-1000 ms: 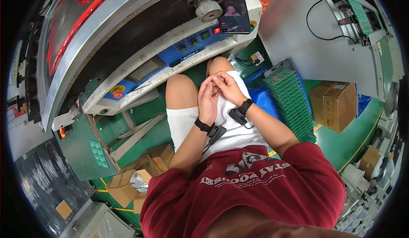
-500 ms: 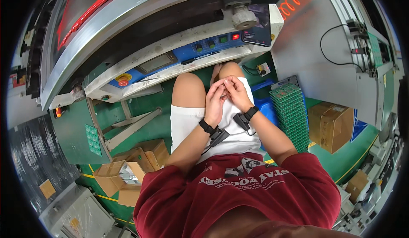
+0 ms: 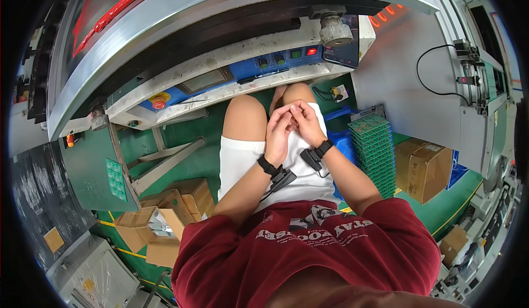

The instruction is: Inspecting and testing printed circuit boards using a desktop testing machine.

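Note:
Above my lap, my left hand [image 3: 278, 136] and my right hand [image 3: 308, 125] meet at the fingertips. The fingers of both are bent and pressed together, and whatever they may pinch is too small or hidden to see. Each wrist wears a black strap carrying a small dark device. Both hands rest over the white shorts [image 3: 242, 167], between my knees and below the machine's front panel [image 3: 242, 75].
Beside my right leg rises a tall stack of green circuit boards [image 3: 373, 154], with a cardboard box [image 3: 421, 170] further right. Opened cartons [image 3: 160, 220] sit on the floor at left. A phone [image 3: 341, 53] leans by the metal knob [image 3: 335, 31]; a red emergency button [image 3: 158, 102] protrudes at left.
My view has shifted slightly, so the machine panel and knob appear a little displaced. My hands keep the same joined pose over my lap.

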`<state>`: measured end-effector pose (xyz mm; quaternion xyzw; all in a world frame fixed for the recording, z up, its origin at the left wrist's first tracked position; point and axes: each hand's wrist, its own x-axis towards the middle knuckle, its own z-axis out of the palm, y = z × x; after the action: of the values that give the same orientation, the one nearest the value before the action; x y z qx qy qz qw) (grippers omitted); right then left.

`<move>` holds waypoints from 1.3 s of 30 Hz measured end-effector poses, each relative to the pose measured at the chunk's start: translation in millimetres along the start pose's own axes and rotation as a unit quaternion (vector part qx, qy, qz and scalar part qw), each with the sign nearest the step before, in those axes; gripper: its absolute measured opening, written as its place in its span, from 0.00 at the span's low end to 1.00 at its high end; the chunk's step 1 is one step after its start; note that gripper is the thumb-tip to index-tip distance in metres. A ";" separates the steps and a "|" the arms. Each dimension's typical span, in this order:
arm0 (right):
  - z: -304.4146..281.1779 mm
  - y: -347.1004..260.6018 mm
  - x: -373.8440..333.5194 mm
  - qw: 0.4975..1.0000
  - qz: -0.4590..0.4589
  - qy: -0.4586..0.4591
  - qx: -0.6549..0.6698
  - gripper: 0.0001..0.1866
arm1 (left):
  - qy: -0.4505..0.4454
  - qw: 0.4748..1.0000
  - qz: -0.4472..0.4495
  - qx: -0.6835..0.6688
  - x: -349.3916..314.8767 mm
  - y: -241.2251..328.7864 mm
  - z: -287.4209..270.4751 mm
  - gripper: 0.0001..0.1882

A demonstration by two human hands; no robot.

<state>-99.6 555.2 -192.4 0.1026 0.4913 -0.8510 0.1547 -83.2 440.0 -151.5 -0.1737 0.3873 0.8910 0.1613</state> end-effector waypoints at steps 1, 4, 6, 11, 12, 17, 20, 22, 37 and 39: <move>0.2 -0.2 -0.3 1.000 -0.001 0.000 -0.002 0.06 | 0.000 1.000 -0.001 -0.002 -0.1 0.3 0.0 0.12; 0.6 -0.1 -0.7 1.000 -0.004 0.000 -0.010 0.06 | -0.007 1.000 -0.005 0.002 0.0 -1.1 -3.1 0.13; 0.0 0.2 -0.3 1.000 -0.008 0.001 -0.016 0.06 | -0.014 1.000 -0.007 0.008 0.8 -3.3 -6.0 0.13; 0.7 0.3 -0.8 1.000 -0.012 -0.005 -0.009 0.06 | -0.017 1.000 -0.003 0.008 1.1 -4.6 -8.0 0.13; 1.3 -0.2 -1.2 1.000 -0.012 -0.006 -0.009 0.06 | -0.018 1.000 -0.003 0.007 0.7 -4.3 -8.1 0.13; 3.0 -1.2 -2.6 1.000 -0.003 0.003 -0.011 0.06 | -0.021 1.000 -0.004 0.007 -0.6 -2.1 -7.1 0.13; 1.0 -1.5 -3.0 1.000 -0.002 -0.018 -0.003 0.06 | -0.021 1.000 -0.006 -0.002 -0.1 -3.2 -8.9 0.12; 0.6 -1.4 -3.6 1.000 0.002 -0.019 0.007 0.06 | -0.018 1.000 -0.005 -0.001 0.2 -4.1 -9.7 0.12; -1.9 0.4 -5.8 0.998 0.010 -0.012 0.060 0.04 | -0.019 1.000 -0.020 0.002 1.9 -7.8 -13.2 0.12; -2.6 -2.0 -7.3 0.998 0.007 -0.014 0.053 0.04 | -0.019 1.000 -0.024 0.004 2.3 -8.3 -13.7 0.12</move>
<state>-93.5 559.6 -189.7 0.1017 0.4422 -0.8763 0.1616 -79.3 435.5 -166.5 -0.1656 0.3834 0.8883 0.1910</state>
